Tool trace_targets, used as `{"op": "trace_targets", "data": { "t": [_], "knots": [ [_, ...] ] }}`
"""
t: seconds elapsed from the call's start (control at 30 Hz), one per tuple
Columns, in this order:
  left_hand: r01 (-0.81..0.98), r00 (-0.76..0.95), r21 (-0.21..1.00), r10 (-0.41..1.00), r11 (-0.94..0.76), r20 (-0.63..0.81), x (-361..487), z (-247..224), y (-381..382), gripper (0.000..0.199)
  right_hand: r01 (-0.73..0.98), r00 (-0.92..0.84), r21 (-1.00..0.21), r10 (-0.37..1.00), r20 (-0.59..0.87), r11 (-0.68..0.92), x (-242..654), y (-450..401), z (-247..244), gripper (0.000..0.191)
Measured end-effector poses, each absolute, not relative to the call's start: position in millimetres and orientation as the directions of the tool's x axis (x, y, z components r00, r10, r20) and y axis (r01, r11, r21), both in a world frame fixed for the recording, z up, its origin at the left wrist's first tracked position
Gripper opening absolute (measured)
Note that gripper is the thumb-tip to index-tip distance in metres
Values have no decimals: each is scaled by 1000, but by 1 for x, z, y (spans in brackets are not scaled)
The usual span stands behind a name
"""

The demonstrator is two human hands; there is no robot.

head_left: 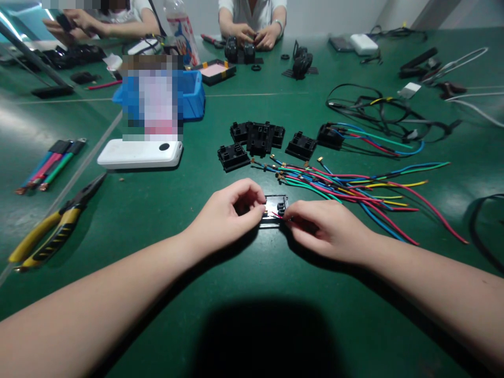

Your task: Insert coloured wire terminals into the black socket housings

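Observation:
A small black plastic housing point(275, 201) with a pale inner face lies on the green table between my hands. My left hand point(236, 207) is closed, thumb and forefinger pinching at the housing's left side. At its right edge my right hand point(325, 231) is closed too, fingertips together around a thin red wire point(276, 214) that runs into the housing. The wire's far end is hidden by my fingers. Just beyond lie a bundle of coloured wires with small metal terminals point(334, 184) and several more black housings point(260, 139).
Pliers with yellow handles point(59, 231) and a white power bank point(139, 154) lie on the left, near a blue bin point(192, 97). Black cables point(370, 107) coil at the right. Across the table point(252, 294), a person's hands point(258, 37) work on black parts.

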State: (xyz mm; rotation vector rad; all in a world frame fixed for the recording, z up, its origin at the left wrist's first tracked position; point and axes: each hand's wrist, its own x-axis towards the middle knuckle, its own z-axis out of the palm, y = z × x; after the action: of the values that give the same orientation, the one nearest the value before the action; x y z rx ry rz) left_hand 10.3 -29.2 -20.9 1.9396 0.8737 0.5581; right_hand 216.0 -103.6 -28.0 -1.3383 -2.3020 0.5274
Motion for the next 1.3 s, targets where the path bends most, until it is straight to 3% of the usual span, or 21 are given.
{"op": "trace_targets", "data": {
  "t": [0.37, 1.3],
  "knots": [
    [335, 629, 924, 774, -184, -74, 16, -16, -30, 9, 707, -456, -519, 871, 184, 480, 215, -103, -28, 11],
    [335, 697, 939, 691, -77, -192, 17, -12, -25, 27, 714, -455, -510, 872, 182, 479, 214, -103, -28, 10]
  ]
}}
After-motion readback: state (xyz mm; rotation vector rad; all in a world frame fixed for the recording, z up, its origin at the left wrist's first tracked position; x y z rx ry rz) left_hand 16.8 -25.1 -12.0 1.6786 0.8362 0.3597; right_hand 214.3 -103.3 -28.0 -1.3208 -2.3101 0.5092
